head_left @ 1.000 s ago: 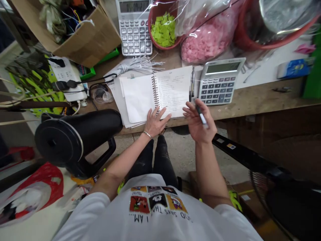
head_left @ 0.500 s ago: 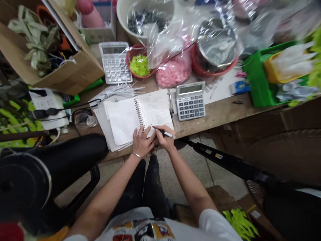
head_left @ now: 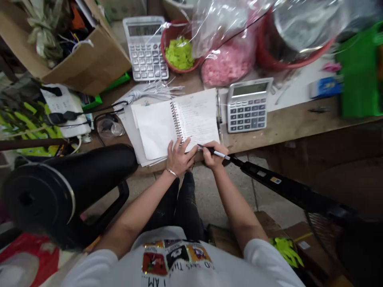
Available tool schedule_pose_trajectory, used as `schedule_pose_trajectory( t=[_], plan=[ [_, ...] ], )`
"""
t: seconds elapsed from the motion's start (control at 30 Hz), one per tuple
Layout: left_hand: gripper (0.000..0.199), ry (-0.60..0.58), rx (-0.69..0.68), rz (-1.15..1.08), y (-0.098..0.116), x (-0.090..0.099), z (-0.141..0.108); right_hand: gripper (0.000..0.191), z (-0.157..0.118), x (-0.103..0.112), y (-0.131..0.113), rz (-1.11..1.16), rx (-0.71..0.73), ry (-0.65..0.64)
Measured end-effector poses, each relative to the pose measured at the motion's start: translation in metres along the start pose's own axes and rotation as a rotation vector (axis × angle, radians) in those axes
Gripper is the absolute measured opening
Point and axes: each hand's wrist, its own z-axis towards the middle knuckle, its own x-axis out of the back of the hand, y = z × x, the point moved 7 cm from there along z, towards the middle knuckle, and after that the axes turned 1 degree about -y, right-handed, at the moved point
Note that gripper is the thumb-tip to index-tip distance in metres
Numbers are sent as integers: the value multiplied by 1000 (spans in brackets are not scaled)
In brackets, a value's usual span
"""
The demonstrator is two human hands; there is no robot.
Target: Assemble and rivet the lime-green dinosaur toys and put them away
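A spiral notebook [head_left: 196, 115] lies open near the table's front edge, with lines of handwriting on its right page and a blank left page. My left hand [head_left: 180, 156] rests with fingers spread on the notebook's lower edge, close to the spiral. Between the fingers of my right hand [head_left: 213, 154] is a pen [head_left: 220, 153] with a dark front and a white end, its tip over the bottom of the right page. Whether the tip touches the paper I cannot tell. Just right of the notebook sits a silver calculator [head_left: 247, 105].
Behind the notebook stand a second calculator [head_left: 147, 52], a red bowl [head_left: 165, 44] of yellow-green pieces and a bag of pink pieces [head_left: 227, 65]. A cardboard box [head_left: 89, 59] is at the left, a green bin [head_left: 359, 71] at the right. Black machine arms [head_left: 275, 179] flank my body.
The view has shifted, so the table things appear larger and higher. My right hand has moved right along the page with the pen, away from my left hand, which stays on the notebook.
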Motion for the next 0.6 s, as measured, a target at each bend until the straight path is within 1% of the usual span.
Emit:
schedule_pose_trajectory(
  t=[0.07, 0.13, 0.27, 0.4, 0.6],
  plan=[
    [43, -47, 22, -22, -1, -4, -1, 11, -2, 2, 0, -43, 16, 24],
    [44, -62, 26, -23, 0, -4, -1, 12, -2, 3, -2, -68, 33, 49],
    [44, -53, 28, -26, 2, -3, -2, 11, 1, 4, -8, -50, 60, 58],
    [43, -13, 23, -24, 3, -2, -2, 14, 2, 1, -7, -62, 22, 19],
    [43, -20, 29, -36, 3, -3, -3, 13, 2, 0, -5, -56, 12, 4]
  ],
)
